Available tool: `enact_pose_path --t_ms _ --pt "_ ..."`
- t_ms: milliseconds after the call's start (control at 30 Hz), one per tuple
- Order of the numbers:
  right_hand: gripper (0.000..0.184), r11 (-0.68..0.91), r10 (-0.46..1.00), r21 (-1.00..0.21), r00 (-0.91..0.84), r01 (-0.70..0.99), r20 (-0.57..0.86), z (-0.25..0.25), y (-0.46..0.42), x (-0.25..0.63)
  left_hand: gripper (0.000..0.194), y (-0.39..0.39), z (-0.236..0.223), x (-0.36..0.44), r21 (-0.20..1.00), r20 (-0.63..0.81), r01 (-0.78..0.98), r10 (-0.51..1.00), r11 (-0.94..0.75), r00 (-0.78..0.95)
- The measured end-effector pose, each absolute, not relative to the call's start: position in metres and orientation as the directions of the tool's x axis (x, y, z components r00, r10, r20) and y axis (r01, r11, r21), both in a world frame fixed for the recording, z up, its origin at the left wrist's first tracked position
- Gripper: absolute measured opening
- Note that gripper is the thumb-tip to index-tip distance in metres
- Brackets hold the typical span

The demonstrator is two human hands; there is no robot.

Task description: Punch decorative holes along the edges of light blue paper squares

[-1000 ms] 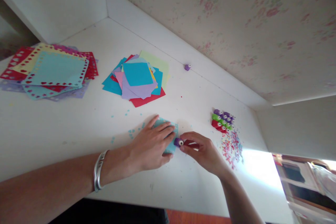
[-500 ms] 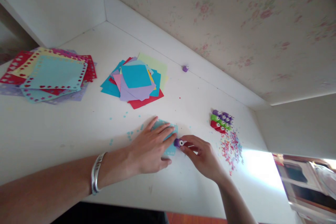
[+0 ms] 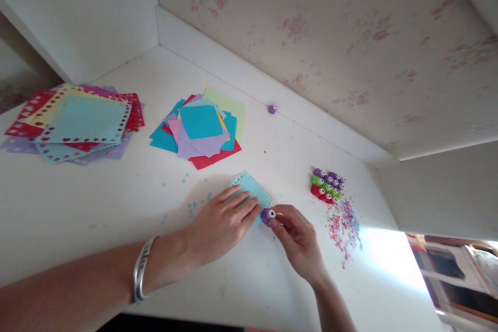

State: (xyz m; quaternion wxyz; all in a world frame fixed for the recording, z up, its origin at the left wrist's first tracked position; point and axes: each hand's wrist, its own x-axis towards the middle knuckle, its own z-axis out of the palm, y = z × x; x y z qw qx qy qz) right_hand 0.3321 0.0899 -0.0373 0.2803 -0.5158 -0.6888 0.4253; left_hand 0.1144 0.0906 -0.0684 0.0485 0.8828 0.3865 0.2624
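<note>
A light blue sheet of paper (image 3: 252,187) lies on the white table, with small holes punched along its visible edges. My left hand (image 3: 227,215) rests flat on the paper's lower left part, fingers stretched out. Between the thumb and fingers of my right hand (image 3: 298,236) is a small purple craft punch (image 3: 267,216) with a star mark on its white button. The punch sits at the paper's right corner, close to my left fingertips. My left hand covers part of the sheet.
Punched, bordered sheets (image 3: 85,119) are stacked at the left. Plain coloured paper (image 3: 200,122) is piled mid-back. One purple punch (image 3: 273,109) stands by the wall; several purple, green and red punches (image 3: 327,185) are grouped right, beside confetti (image 3: 344,225). Blue bits (image 3: 190,207) lie left.
The light blue paper has turned, so a corner now points toward the wall and more of it shows. My left hand has shifted slightly toward me; the right still holds the punch.
</note>
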Motion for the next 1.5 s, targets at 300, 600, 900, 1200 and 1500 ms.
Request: enact_pose_path --t_ms 300,600,900,1200,1500 --pt "0.012 0.141 0.956 -0.876 -0.293 0.462 0.0 -0.037 0.084 0.329 0.031 0.087 -0.069 0.113 0.152 0.459 0.693 0.671 -0.705 0.582" --pt "0.018 0.174 0.942 -0.896 -0.333 0.409 0.031 -0.041 0.079 0.325 0.026 0.096 -0.071 0.113 0.137 0.518 0.684 0.64 -0.717 0.567" --pt "0.014 0.155 0.964 -0.909 -0.261 0.387 0.054 -0.04 0.076 0.315 0.023 0.096 -0.07 0.116 -0.024 0.581 0.719 0.575 -0.695 0.576" --pt "0.01 0.115 0.991 -0.894 -0.115 0.433 0.072 -0.049 0.072 0.321 0.024 0.098 -0.072 0.115 -0.011 0.54 0.729 0.609 -0.685 0.581" --pt "0.018 0.236 0.97 -0.823 -0.17 0.516 0.172 -0.058 0.07 0.332 0.021 0.098 -0.07 0.115 0.219 0.355 0.717 0.738 -0.662 0.574"
